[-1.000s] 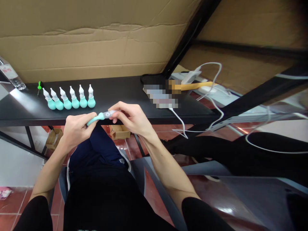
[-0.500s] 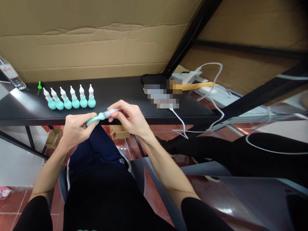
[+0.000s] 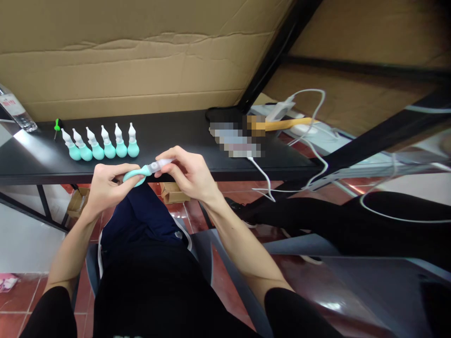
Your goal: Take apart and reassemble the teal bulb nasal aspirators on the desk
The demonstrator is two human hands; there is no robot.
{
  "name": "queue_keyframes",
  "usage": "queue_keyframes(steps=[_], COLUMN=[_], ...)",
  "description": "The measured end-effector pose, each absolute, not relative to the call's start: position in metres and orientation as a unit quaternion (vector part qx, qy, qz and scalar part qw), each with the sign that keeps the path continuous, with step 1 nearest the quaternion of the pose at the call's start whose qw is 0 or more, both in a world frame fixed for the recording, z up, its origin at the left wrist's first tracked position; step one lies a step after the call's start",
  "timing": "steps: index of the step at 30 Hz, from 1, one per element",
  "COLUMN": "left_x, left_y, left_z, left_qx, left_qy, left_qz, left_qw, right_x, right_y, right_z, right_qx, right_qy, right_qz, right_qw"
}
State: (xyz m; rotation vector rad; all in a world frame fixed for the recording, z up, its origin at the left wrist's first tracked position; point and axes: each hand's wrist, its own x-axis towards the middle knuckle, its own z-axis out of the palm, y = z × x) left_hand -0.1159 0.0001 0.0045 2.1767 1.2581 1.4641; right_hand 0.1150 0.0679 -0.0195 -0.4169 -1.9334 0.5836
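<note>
A nasal aspirator [image 3: 145, 171] with a teal rubber bulb and a whitish, translucent tip is held between both hands, just over the front edge of the table. My left hand [image 3: 112, 185] is closed round the bulb, with the thumb pressing along it. The tip end is pinched between the thumb and fingers of my right hand [image 3: 186, 172], which cover part of it. Beyond my left hand, a row of several similar teal aspirators [image 3: 97, 149] stands upright on the black table [image 3: 169, 129].
A clear water bottle [image 3: 17, 110] and a green-handled tool [image 3: 57, 126] are at the left. On the right lie a pixelated object [image 3: 232, 141] with a white cable [image 3: 262, 173] and a yellow strip [image 3: 291, 124]. Another person's dark-clothed leg [image 3: 303, 216] extends at the right.
The bulb looks less flattened and rounder between my left fingers than before. Both hands keep nearly the same place and the same hold.
</note>
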Motion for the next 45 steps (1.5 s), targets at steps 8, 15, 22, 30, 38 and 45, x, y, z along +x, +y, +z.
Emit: queue_keyframes(steps=[8, 15, 22, 30, 38, 45], left_x=[-0.116, -0.119, -0.106, -0.107, -0.101, -0.100], left_y=[0.004, 0.007, 0.004, 0.006, 0.006, 0.006], left_z=[0.003, 0.001, -0.004, -0.008, -0.011, -0.012], left_qx=[0.737, 0.733, 0.748, 0.768, 0.769, 0.763], left_qy=[0.419, 0.426, 0.441, 0.444, 0.420, 0.429], left_qz=[0.503, 0.499, 0.477, 0.459, 0.483, 0.483], left_qw=[0.169, 0.179, 0.135, -0.036, -0.010, 0.031], right_x=[0.115, 0.114, 0.111, 0.100, 0.092, 0.093], right_y=[0.068, 0.062, 0.059, 0.057, 0.058, 0.060], right_z=[-0.021, -0.018, -0.017, -0.021, -0.026, -0.024], right_qx=[-0.172, -0.161, -0.157, -0.189, -0.152, -0.152], right_qy=[-0.800, -0.798, -0.756, -0.695, -0.672, -0.665], right_qz=[0.236, 0.230, 0.316, 0.413, 0.495, 0.490], right_qw=[0.524, 0.533, 0.552, 0.557, 0.530, 0.543])
